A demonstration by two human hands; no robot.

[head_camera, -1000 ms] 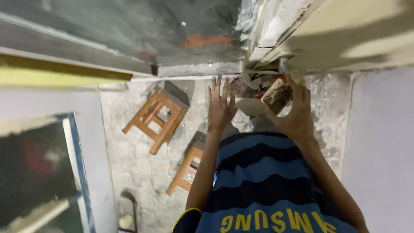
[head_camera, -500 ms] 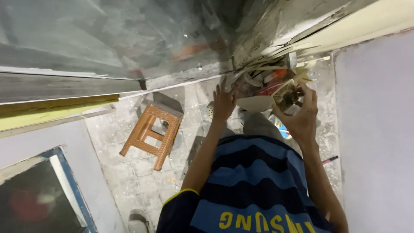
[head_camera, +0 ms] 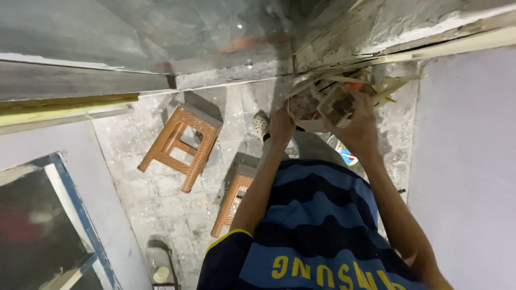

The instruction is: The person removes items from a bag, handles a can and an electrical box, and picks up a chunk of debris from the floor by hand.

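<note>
Looking down from the head view, 2 bare hands work at a cluttered wall corner. Right hand [head_camera: 361, 128] clasps a small boxy fitting [head_camera: 336, 105], fingers wrapped over its lower edge; pale strips [head_camera: 388, 86] splay beside it. Left hand [head_camera: 281, 127] presses against a pale bundle [head_camera: 300, 107] just left of the fitting; whether it grips cannot be told. Below, 2 brown plastic stools [head_camera: 180, 145] [head_camera: 232, 200] stand on a speckled floor [head_camera: 161, 204]. A striped shirt [head_camera: 317, 225] fills the foreground.

Blue-navy striped shirt [head_camera: 317, 215]; yellow-trimmed short sleeves; bare forearms
</note>
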